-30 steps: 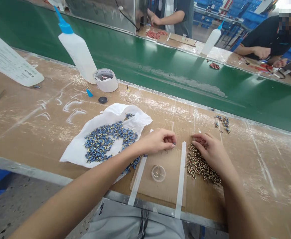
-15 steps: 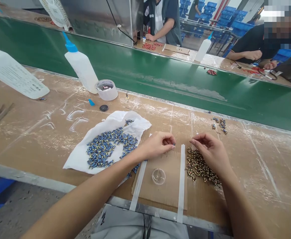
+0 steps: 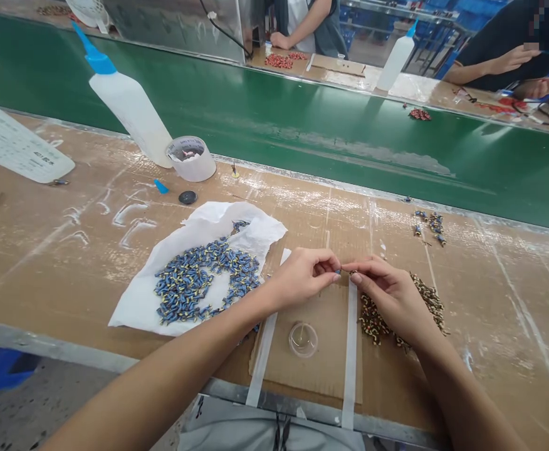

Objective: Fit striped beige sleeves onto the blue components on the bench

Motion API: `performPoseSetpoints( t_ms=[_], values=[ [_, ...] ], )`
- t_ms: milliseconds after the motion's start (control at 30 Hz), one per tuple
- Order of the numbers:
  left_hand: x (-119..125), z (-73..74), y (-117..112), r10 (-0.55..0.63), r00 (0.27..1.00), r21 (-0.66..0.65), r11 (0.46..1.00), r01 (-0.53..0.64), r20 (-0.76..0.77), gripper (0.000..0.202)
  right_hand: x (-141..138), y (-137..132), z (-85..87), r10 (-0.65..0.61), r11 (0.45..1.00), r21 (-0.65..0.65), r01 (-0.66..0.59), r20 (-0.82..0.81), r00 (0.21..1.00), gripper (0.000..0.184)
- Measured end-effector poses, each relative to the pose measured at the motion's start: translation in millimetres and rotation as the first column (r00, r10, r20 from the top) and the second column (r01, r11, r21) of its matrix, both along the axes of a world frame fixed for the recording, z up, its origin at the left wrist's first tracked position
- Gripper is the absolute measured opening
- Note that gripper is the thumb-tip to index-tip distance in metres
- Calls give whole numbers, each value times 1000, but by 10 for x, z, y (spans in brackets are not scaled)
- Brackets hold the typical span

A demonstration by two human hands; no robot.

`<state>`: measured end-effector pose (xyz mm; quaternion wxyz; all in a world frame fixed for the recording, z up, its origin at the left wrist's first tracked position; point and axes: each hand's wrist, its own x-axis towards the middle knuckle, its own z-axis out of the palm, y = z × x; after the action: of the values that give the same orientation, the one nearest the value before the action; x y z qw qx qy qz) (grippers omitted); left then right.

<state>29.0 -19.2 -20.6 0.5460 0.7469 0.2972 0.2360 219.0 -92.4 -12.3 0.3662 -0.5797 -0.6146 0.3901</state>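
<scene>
My left hand (image 3: 309, 275) is closed, pinching a small blue piece (image 3: 338, 272) between thumb and forefinger. Opposite it, the fingertips of my right hand (image 3: 387, 288) pinch a tiny dark-and-cream piece, mostly hidden by the fingers. The two fingertips nearly meet above a cardboard sheet (image 3: 321, 376) edged with white tape. Below them on that sheet stands a small clear cup (image 3: 303, 340) with a thin stick in it. Many blue-and-yellow pieces (image 3: 185, 282) lie on white paper (image 3: 133, 307) at left. Beneath my right hand spreads a pile of dark-and-cream curved pieces (image 3: 429, 300).
Beyond the paper are a blue-capped bottle (image 3: 133, 113), a tape roll (image 3: 192, 160), a black cap (image 3: 188, 197) and a blue tip (image 3: 160, 186). Several joined pieces (image 3: 434, 225) lie at right. A green belt (image 3: 256, 119) runs behind; two people work across it.
My right hand has come left from over the pile of curved pieces, and its fingertips now almost touch those of my left hand. The camera view has shifted slightly.
</scene>
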Motion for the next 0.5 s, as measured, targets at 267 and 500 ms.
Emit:
performPoseSetpoints(
  t_ms=[267,500],
  values=[
    [20,14,-21,43,999,37,998,-43,-17,7,-63,-23,-27,-90,995,-51,85,-118,989,24],
    [31,25,-46,53,998,74,996,-49,-46,10,-165,-26,-10,-236,971,-125,206,-330,914,12]
  ],
)
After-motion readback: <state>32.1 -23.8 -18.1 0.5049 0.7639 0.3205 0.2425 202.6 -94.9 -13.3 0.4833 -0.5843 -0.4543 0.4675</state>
